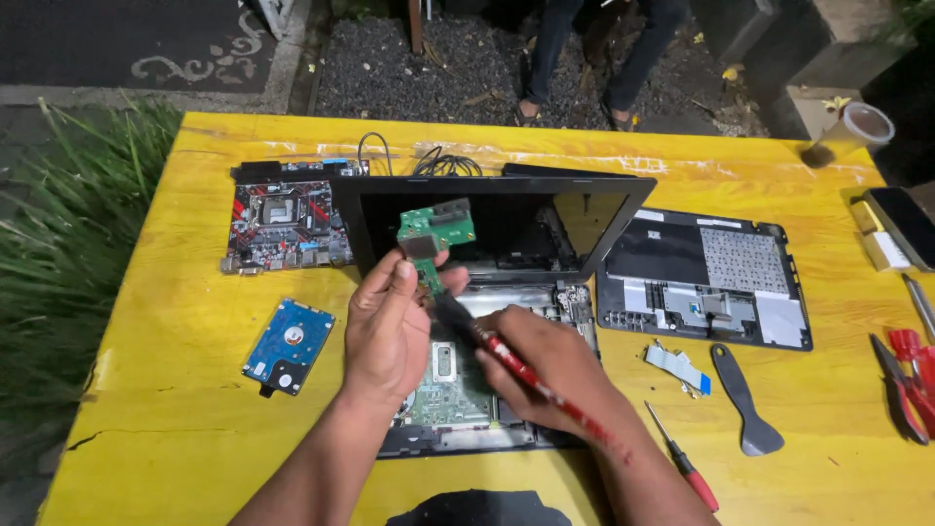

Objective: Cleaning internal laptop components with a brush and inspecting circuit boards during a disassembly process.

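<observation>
Yellow wooden table (156,390) under everything. Opened black laptop chassis (506,292) at centre, w/ detached black keyboard panel (701,282) to its right, red-black motherboard (278,219) and blue hard drive (288,343) to its left. Left hand (390,326) clenched on small green circuit board (435,229), held up over laptop. Right hand (550,365) gripping red-handled brush (516,368), tip touching the board's lower end.
</observation>
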